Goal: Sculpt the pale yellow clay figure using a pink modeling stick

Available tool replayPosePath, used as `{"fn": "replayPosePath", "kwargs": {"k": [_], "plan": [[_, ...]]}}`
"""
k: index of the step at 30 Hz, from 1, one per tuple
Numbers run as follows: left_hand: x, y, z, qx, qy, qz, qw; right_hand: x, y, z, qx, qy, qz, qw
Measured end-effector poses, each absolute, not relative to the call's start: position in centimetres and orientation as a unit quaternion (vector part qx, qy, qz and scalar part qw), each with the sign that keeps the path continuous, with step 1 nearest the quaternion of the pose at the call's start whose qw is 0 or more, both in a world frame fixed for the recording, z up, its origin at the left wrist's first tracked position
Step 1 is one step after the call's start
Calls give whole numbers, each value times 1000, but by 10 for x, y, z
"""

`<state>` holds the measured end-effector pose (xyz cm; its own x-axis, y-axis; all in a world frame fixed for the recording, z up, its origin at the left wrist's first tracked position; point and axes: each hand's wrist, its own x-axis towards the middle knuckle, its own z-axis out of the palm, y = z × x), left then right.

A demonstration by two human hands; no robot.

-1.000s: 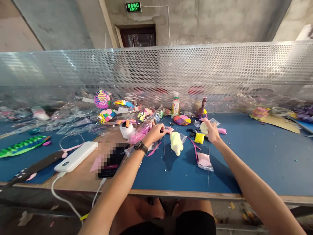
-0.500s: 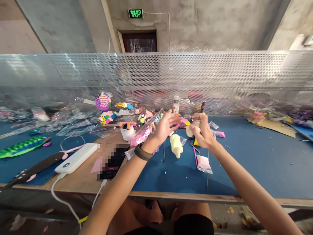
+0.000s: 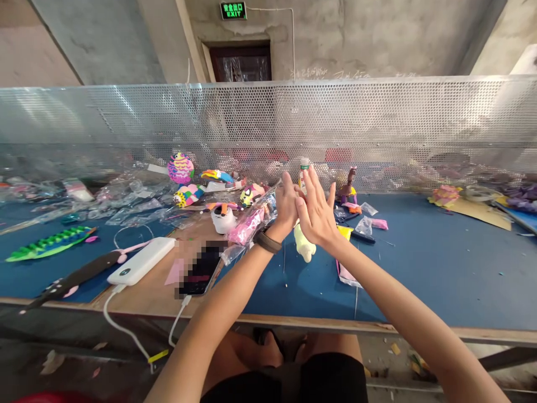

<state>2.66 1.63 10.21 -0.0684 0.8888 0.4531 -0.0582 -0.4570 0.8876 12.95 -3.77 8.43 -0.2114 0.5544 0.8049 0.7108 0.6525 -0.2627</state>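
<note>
My left hand and my right hand meet palm to palm above the table, fingers stretched upward. A cream lump of soft modelling clay was in my right hand a moment ago; the palms now hide whatever lies between them. Just below them a pale yellow clay figure stands on the blue mat, its top partly covered by my hands. Behind my fingertips is a small bottle with a green and white label. Right of my right hand lie a yellow packet and a brown and purple figure.
A phone and a white power bank with cables lie at the left. Colourful clay figures, including a round patterned one, stand among plastic bags. A perforated metal screen runs along the back. A pink bag lies near the right forearm.
My hands were apart, the right one around a cream lump; they have come together, palm against palm. The view has tilted slightly downward.
</note>
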Motion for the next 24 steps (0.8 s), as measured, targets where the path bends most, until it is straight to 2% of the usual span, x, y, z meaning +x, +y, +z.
{"fn": "replayPosePath", "kwargs": {"k": [5, 11, 14, 17, 22, 24], "plan": [[12, 21, 105, 521, 344, 644, 441, 125, -38, 77, -353, -810, 0, 468], [17, -14, 129, 617, 273, 544, 500, 135, -21, 90, -393, -730, -88, 551], [19, -32, 136, 646, 291, 512, 485, 150, -19, 95, -437, -736, -89, 509], [21, -37, 136, 666, 332, 514, 427, 159, -24, 95, -483, -730, -100, 473], [17, -34, 129, 686, 398, 417, 444, 161, -45, 91, -487, -727, -102, 473], [17, -34, 125, 700, 406, 426, 404, 157, -55, 89, -475, -731, -82, 483]]}}
